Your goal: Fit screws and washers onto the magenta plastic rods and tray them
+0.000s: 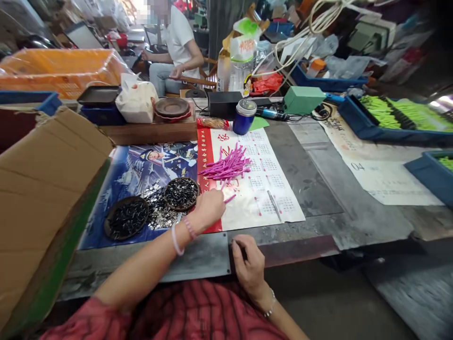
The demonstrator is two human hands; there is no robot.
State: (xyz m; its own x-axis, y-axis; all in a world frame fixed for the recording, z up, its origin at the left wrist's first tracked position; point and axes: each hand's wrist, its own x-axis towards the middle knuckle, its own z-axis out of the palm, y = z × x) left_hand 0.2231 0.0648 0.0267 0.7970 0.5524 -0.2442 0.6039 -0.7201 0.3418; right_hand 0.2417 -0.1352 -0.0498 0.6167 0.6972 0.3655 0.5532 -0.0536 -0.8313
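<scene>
My left hand (210, 210) is closed over the edge of a printed calendar sheet (244, 208). A thin purple plastic stick (230, 199) juts from its fingers, which are mostly turned away from view. Just beyond lies a loose pile of purple sticks (228, 165). Left of this hand, a round dish (181, 208) holds small black pieces, and another dish (122, 234) holds more. Small shiny metal pieces (155, 208) are scattered between them. My right hand (249, 262) is curled at the table's front edge, thumb against the fingers; what it holds, if anything, is hidden.
A silver pen-like rod (274, 205) lies on the calendar. Behind stand a blue can (244, 118) and a green box (303, 99). A cardboard box (46, 189) rises at left. Blue trays (392, 127) of green sticks are at right. Another person (180, 42) sits across.
</scene>
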